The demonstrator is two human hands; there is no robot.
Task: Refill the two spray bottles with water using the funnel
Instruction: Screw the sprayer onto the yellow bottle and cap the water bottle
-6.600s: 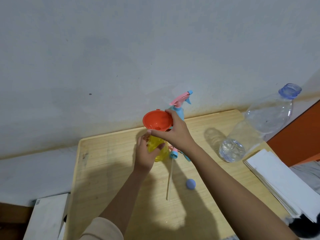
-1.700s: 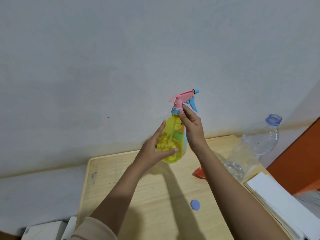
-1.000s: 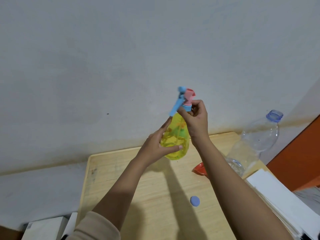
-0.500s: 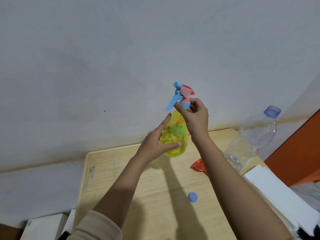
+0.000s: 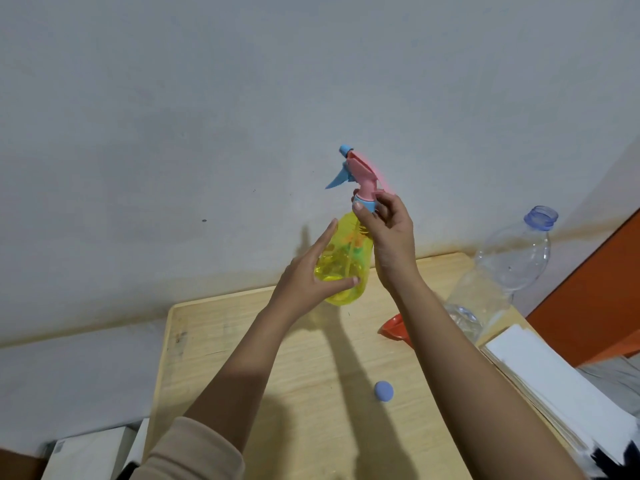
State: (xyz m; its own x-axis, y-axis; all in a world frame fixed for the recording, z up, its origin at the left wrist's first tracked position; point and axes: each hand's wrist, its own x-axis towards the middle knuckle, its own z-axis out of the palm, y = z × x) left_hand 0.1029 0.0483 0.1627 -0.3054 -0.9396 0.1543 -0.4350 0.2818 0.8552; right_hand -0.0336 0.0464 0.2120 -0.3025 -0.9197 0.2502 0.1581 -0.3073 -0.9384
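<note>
- Left hand is gripping the yellow spray bottle by its body, thumb lying across the front and fingers reaching up behind. It is holding the bottle roughly upright in the air above the far edge of the wooden surface.
- Right hand is pinching the blue collar of the pink and blue trigger head, which is sitting on the bottle's neck with its nozzle pointing left.
- Orange funnel is lying on the surface, partly hidden behind the right forearm.
- Blue cap is lying nearer the person, apart from the funnel.
- Clear water bottle is standing uncapped at the right, just beside a stack of white paper.
</note>
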